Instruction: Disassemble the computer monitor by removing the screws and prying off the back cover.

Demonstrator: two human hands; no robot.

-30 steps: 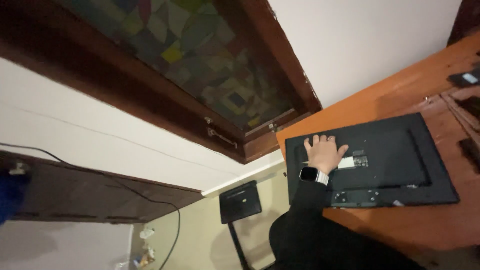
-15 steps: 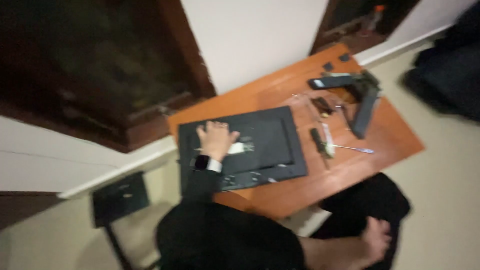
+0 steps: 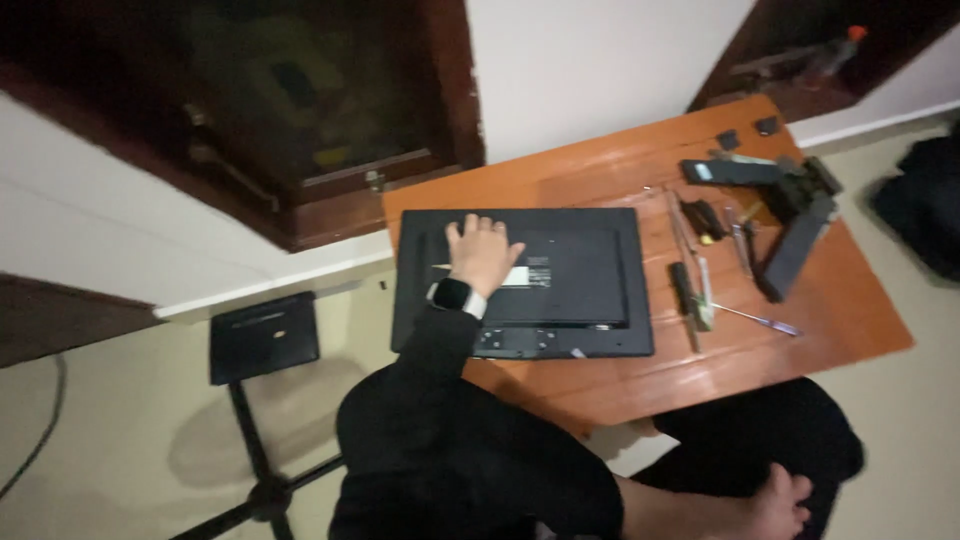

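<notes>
Left hand [image 3: 484, 255] lay open, flat on the face-down monitor [image 3: 560, 285], whose long axis ran sideways along the bench [image 3: 600, 175]; right hand wasn't in view, tools [image 3: 700, 290] further right.

You are working in a room of a home, used as an improvised repair bench. A low wooden table [image 3: 640, 380] stands on a pale floor against a white wall with dark wood-framed panels [image 3: 320, 130]. You sit on the floor beside it. A flat monitor [image 3: 560, 280] lies face down on the table, with screwdrivers [image 3: 690, 290] and a detached stand [image 3: 795, 245] alongside. A small black stool [image 3: 262, 335] stands nearby.
</notes>
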